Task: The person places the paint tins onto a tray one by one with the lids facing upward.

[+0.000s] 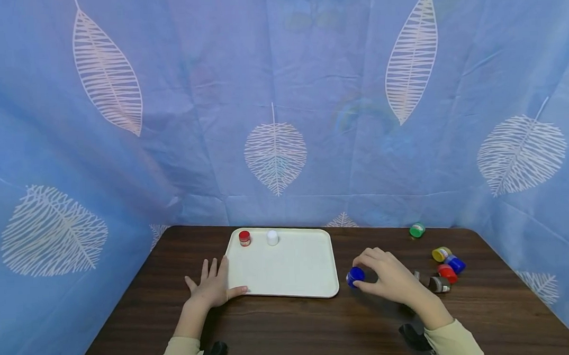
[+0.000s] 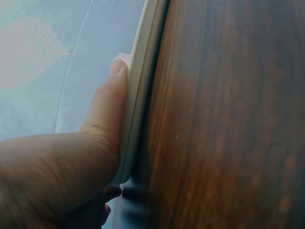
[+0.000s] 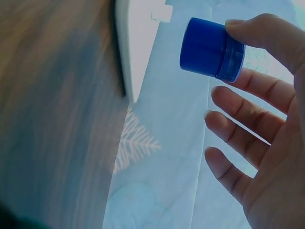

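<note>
Between thumb and index finger, my right hand (image 1: 389, 276) pinches a small blue paint jar (image 3: 209, 49), held above the table to the right of the tray; its other fingers are spread apart in the right wrist view. My left hand (image 1: 212, 286) lies at the near left corner of the white tray (image 1: 288, 270), fingers spread, the thumb (image 2: 107, 95) along the rim. Inside the tray, near its far edge, stand a red-lidded jar (image 1: 245, 238) and a white jar (image 1: 272, 238).
Right of my right hand lie more jars: green (image 1: 417, 230), yellow (image 1: 441, 254), blue (image 1: 455, 264), red (image 1: 447, 273) and a dark one (image 1: 439, 284). The brown table (image 1: 291, 331) meets a blue leaf-patterned cloth (image 1: 312, 160) behind and at both sides.
</note>
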A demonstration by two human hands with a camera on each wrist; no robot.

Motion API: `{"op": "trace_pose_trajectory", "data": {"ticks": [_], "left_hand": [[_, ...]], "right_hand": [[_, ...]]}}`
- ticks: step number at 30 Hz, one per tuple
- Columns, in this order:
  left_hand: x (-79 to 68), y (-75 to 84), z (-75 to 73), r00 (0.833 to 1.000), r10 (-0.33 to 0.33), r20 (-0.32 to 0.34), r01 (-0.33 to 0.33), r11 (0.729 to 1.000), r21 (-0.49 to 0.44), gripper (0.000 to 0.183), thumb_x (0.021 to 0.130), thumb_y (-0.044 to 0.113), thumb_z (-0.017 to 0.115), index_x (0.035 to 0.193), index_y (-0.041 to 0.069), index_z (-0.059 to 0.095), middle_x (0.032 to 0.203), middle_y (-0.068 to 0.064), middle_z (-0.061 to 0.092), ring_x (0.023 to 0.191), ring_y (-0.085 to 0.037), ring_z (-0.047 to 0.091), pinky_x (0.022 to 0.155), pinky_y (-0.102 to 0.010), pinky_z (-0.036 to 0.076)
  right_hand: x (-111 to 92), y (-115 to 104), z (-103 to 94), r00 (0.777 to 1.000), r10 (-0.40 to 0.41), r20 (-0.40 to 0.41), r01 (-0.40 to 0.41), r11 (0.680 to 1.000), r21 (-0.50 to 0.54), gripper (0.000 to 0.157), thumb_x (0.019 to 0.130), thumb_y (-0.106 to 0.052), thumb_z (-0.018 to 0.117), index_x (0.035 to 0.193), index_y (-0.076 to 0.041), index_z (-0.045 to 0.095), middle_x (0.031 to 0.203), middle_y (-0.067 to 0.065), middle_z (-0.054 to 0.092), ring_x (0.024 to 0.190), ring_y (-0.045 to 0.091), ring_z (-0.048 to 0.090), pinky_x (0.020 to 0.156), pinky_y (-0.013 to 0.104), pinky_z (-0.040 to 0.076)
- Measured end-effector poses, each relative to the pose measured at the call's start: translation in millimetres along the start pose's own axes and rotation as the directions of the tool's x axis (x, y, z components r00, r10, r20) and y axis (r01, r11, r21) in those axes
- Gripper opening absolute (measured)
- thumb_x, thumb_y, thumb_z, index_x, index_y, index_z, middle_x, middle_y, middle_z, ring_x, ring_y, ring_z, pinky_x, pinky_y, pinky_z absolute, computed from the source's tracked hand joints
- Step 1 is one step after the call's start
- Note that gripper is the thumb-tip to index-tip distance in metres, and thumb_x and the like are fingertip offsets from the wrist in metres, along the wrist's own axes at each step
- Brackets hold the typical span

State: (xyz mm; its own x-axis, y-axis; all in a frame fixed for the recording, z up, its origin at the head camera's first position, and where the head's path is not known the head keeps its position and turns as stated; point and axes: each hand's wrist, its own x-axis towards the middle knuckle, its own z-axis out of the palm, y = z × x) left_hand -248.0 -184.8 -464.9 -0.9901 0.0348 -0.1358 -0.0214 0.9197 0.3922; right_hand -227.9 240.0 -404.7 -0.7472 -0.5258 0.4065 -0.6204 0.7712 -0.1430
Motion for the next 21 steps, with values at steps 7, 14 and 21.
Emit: {"op": "trace_pose_trajectory", "data": {"ticks": [7, 14, 21], "left_hand": [[-0.3, -0.7, -0.4, 1.000, 0.009, -0.010, -0.009, 1.000, 0.023, 0.114, 0.076, 0.074, 0.062, 0.156, 0.007, 0.016, 0.160, -0.029, 0.012, 0.149, -0.047, -0.001, 0.101, -0.084, -0.005], [2.6, -3.0, 0.4, 1.000, 0.015, -0.022, -0.013, 0.998, 0.061, 0.113, 0.076, 0.074, 0.062, 0.156, 0.008, 0.018, 0.162, -0.023, 0.012, 0.150, -0.045, 0.000, 0.102, -0.083, -0.006], [4.8, -3.5, 2.9, 0.998, 0.049, -0.027, -0.047, 0.996, 0.069, 0.111, 0.077, 0.073, 0.062, 0.156, 0.007, 0.019, 0.163, -0.019, 0.012, 0.152, -0.041, 0.000, 0.105, -0.081, -0.005]], "right_hand": [[23, -7, 9.4, 1.000, 0.005, -0.031, -0.004, 1.000, 0.005, 0.031, 0.076, -0.033, 0.082, 0.101, -0.021, 0.068, 0.098, -0.010, 0.062, 0.090, 0.010, 0.055, 0.074, 0.033, 0.044], [41, -13, 18.6, 0.997, 0.019, -0.078, -0.022, 0.999, -0.028, 0.031, 0.076, -0.036, 0.082, 0.099, -0.020, 0.068, 0.096, -0.007, 0.063, 0.088, 0.012, 0.056, 0.073, 0.033, 0.043], [57, -18, 24.7, 0.993, 0.044, -0.112, -0.046, 0.999, -0.010, 0.034, 0.075, -0.034, 0.082, 0.101, -0.015, 0.069, 0.094, -0.003, 0.064, 0.086, 0.016, 0.056, 0.072, 0.035, 0.043]]}}
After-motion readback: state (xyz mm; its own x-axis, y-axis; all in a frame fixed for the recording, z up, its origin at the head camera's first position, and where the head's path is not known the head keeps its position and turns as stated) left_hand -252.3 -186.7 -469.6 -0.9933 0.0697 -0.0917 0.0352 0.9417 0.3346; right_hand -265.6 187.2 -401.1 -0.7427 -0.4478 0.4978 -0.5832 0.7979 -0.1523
